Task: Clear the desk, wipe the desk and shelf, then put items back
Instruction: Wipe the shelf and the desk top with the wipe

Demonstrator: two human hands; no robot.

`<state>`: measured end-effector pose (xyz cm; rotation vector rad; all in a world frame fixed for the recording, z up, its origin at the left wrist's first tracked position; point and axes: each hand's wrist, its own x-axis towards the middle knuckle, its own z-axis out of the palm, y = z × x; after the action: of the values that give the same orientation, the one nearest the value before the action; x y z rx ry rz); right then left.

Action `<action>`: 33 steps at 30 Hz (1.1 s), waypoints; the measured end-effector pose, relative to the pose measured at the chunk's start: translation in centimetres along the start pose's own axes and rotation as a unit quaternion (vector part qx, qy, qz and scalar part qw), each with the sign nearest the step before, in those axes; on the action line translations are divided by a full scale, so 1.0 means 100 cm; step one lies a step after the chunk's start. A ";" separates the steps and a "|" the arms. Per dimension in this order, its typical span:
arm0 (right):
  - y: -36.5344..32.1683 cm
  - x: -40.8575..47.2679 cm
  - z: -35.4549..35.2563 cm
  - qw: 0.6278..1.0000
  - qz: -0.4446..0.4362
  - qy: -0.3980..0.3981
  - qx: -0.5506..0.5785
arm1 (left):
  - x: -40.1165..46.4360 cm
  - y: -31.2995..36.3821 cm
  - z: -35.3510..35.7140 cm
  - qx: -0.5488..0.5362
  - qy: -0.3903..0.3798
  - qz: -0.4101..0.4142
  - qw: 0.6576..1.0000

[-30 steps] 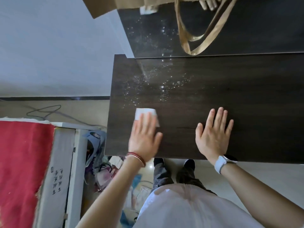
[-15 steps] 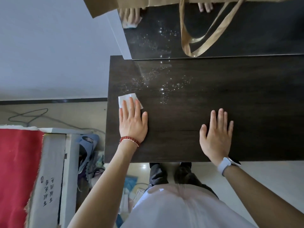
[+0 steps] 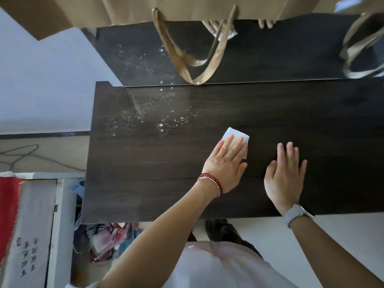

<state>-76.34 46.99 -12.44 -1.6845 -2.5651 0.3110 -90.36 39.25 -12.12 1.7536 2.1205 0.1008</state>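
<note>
The dark wooden desk (image 3: 158, 179) fills the middle of the view. My left hand (image 3: 225, 163) lies flat with straight fingers on a small white wipe (image 3: 239, 136), pressing it onto the desk near the centre. My right hand (image 3: 285, 174) rests flat on the desk just to the right, fingers spread, holding nothing. A patch of glinting droplets (image 3: 158, 121) sits on the desk's far left part, beyond the wipe.
A glossy dark back panel (image 3: 270, 57) rises behind the desk and mirrors my hands. Brown paper bags hang above it, their ribbon handles (image 3: 193, 59) drooping to the desk's back edge. A white box (image 3: 35, 235) and clutter stand on the floor at left.
My left hand has slid the wipe from the desk's left edge to the right, ending close beside my right hand. The right hand has stayed planted.
</note>
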 end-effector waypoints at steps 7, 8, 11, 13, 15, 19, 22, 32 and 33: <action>-0.002 0.005 0.002 1.000 -0.002 -0.024 0.011 | -0.026 -0.037 -0.006 -0.051 0.065 -0.159 0.984; -0.007 0.006 0.003 1.000 -0.007 -0.028 0.011 | -0.045 -0.058 -0.007 -0.048 0.079 -0.210 0.973; -0.022 0.007 0.007 0.998 -0.054 -0.039 -0.001 | -0.095 -0.119 -0.019 -0.041 0.107 -0.362 0.925; -0.035 0.006 0.010 0.995 -0.086 -0.041 -0.001 | -0.098 -0.131 -0.025 -0.059 0.111 -0.451 0.884; -0.047 0.004 0.013 0.994 -0.105 -0.043 -0.003 | -0.076 -0.114 -0.026 -0.065 0.116 -0.459 0.878; -0.053 0.007 0.016 0.993 -0.108 -0.036 0.014 | -0.009 -0.039 -0.015 -0.019 0.081 -0.179 0.980; -0.031 0.009 0.012 0.992 -0.127 -0.022 0.000 | 0.025 0.004 -0.021 -0.023 0.023 -0.046 0.998; -0.015 0.010 0.010 0.995 -0.092 -0.030 -0.034 | -0.051 -0.138 -0.033 -0.020 0.072 -0.419 0.905; -0.015 0.010 0.010 0.995 -0.092 -0.031 -0.037 | -0.043 -0.132 -0.030 -0.024 0.077 -0.424 0.902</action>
<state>-78.26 47.22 -13.19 -1.4668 -2.7842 0.2635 -102.99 32.85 -12.20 0.6779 2.7663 0.0481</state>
